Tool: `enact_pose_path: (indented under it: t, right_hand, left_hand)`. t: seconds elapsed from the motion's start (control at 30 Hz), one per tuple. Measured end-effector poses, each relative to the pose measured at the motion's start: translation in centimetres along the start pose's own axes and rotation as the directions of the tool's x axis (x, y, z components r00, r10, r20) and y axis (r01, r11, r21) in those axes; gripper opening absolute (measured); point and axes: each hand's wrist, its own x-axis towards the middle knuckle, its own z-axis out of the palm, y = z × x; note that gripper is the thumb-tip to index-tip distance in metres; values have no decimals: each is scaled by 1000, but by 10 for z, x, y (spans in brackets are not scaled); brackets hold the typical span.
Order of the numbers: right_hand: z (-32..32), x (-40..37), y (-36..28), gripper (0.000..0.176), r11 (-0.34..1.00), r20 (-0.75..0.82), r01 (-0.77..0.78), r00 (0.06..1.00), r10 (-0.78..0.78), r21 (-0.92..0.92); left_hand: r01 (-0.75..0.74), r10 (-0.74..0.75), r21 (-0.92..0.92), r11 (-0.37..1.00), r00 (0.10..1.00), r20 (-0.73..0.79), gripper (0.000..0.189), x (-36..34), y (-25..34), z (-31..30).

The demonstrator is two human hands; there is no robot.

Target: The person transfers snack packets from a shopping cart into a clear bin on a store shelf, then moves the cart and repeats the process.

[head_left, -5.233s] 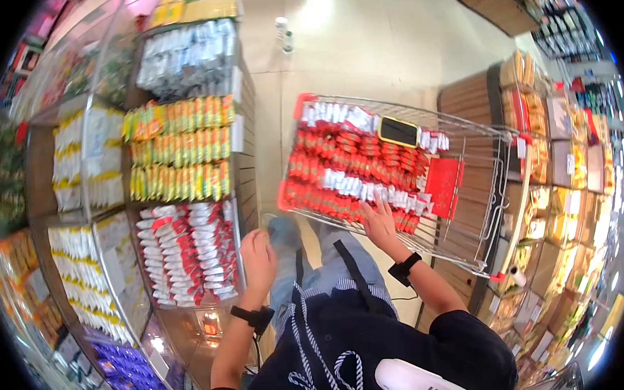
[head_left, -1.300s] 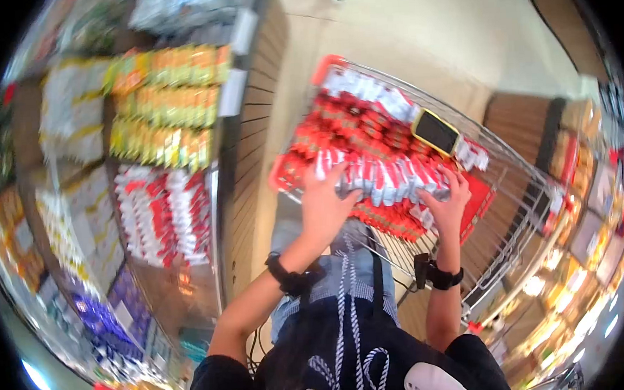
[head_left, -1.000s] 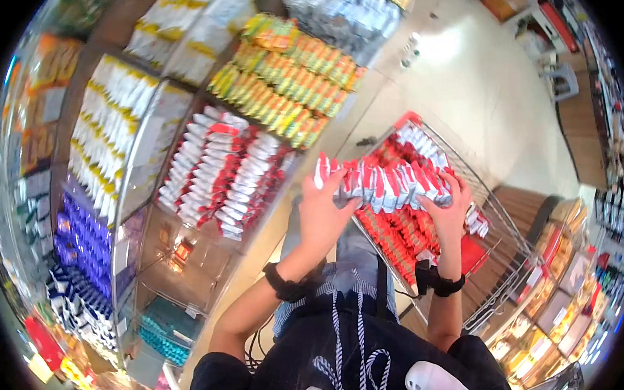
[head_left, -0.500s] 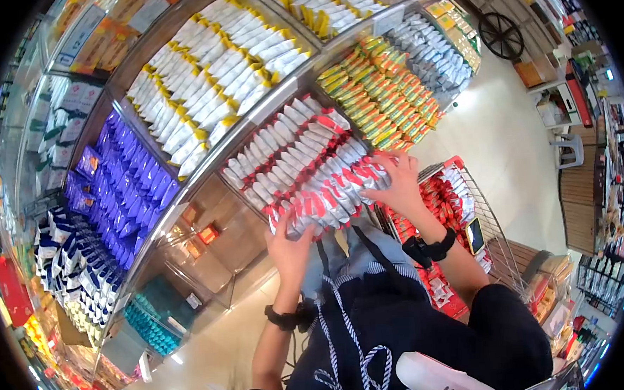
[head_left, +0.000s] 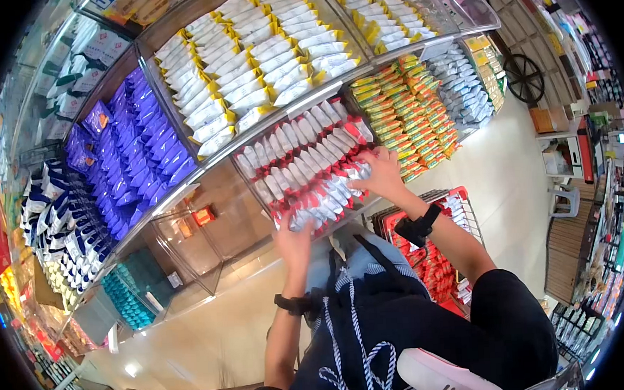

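Since the picture of one second ago, the row of packets (head_left: 324,203) had travelled from above the shopping cart (head_left: 459,194) over to the shelf. The view had turned with it, so the cart now stood behind the right arm. The row, red and white, lay at the front edge of the shelf compartment (head_left: 292,143), touching the packets of the same kind already there. The left hand (head_left: 293,237) pressed the lower end of the row and the right hand (head_left: 380,175) pressed the upper end, so the row was squeezed between them. The fingers of the right hand were spread flat over the last packets. Those of the left hand were mostly hidden behind the row, and I could not tell how far they curled. In my judgement the carrying was finished and the row was being settled in its place, not yet released. More red packets remained in the cart.
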Motion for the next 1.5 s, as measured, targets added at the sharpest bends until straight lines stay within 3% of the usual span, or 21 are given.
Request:
enact_pose_path:
  t: [0.03,0.13,0.2,0.37,0.53,0.77,0.87,0.97,1.07,1.17,1.27,1.37,1.47,1.5]
  right_hand:
    - [-1,2,-3,64,1000,8,-27,1000,26,4]
    - [-1,8,-10,63,996,31,-94,995,94,1]
    - [1,10,-14,65,992,21,-127,992,127,-16]
    - [44,12,-7,82,998,-234,-68,970,64,-10]
    - [50,9,-29,94,996,-407,-73,909,89,53]
    - [60,22,-29,104,995,-405,-95,910,91,11]
    - [64,23,-28,104,996,-424,-85,903,70,-19]
    - [61,23,-25,103,998,-434,-61,899,65,23]
    - [54,17,-15,96,987,-482,74,876,3,139]
    - [42,7,-5,84,976,-520,157,853,-55,153]
    - [36,-2,1,73,980,-521,179,847,-109,85]
    - [39,0,4,74,987,-450,157,885,-121,44]
    - [55,15,4,77,994,-443,103,893,-83,21]
    - [62,20,5,80,998,-441,65,896,-56,6]
  left_hand:
    - [14,-13,-56,998,999,31,51,4,1,0]
    - [-64,78,209,976,995,-63,53,14,7,3]
    - [-4,-3,222,975,1000,28,62,20,13,4]
    - [128,-143,226,966,989,49,79,26,32,9]
    - [110,-107,243,964,994,-26,81,27,31,18]
    - [116,-45,354,928,978,-203,87,22,27,35]
    - [61,20,277,959,959,-283,85,15,23,38]
    - [-99,217,243,965,823,-525,78,13,-7,58]
    - [38,-39,-11,999,908,-416,72,-1,8,37]
    - [-23,30,22,999,914,-405,50,-2,1,28]
    - [-156,170,70,985,880,-443,44,-2,-4,21]
    - [-9,47,181,984,977,-206,47,4,0,3]
    - [-19,99,503,864,986,-132,52,27,-5,2]
    - [-84,223,500,862,949,-224,55,32,-10,6]
